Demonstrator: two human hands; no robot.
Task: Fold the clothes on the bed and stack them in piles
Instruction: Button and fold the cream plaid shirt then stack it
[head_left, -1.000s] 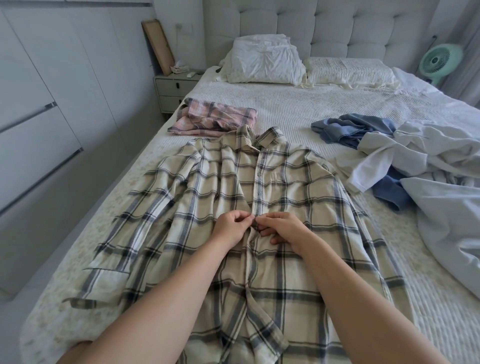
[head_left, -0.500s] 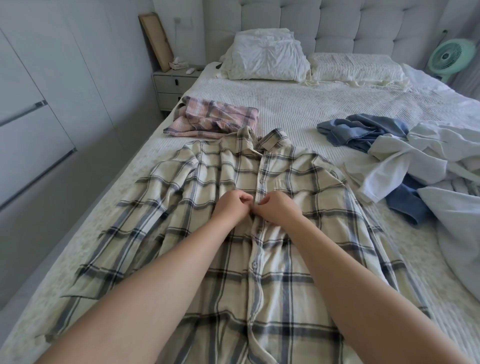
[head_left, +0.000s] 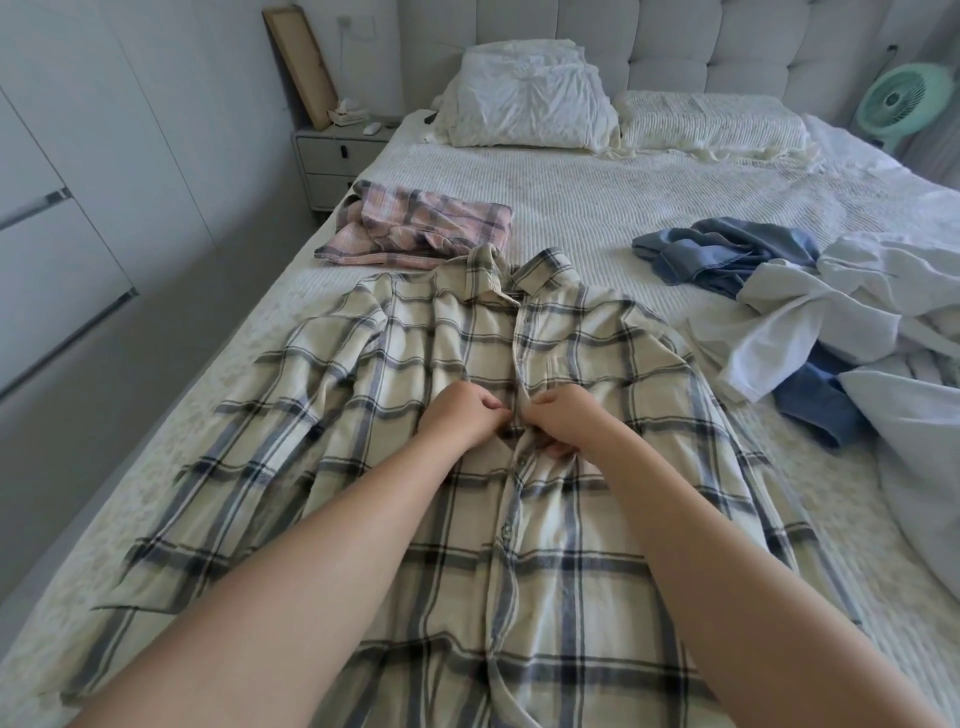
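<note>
Head view: plaid shirt placket is pinched by left hand and right hand; edges should be aligned before buttoning.

From my feed the plaid shirt looks like soft matt flannel, the bed cover is ribbed textured cloth, and the headboard is tufted fabric.

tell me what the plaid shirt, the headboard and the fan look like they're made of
Plaid shirt: soft woven cloth, likely brushed cotton or flannel; matte, it drapes and wrinkles. Headboard: padded upholstery in pale grey, tufted into squares; fabric or faux leather, hard to tell. Fan: probably moulded plastic, smooth mint-green housing and grille.
</note>
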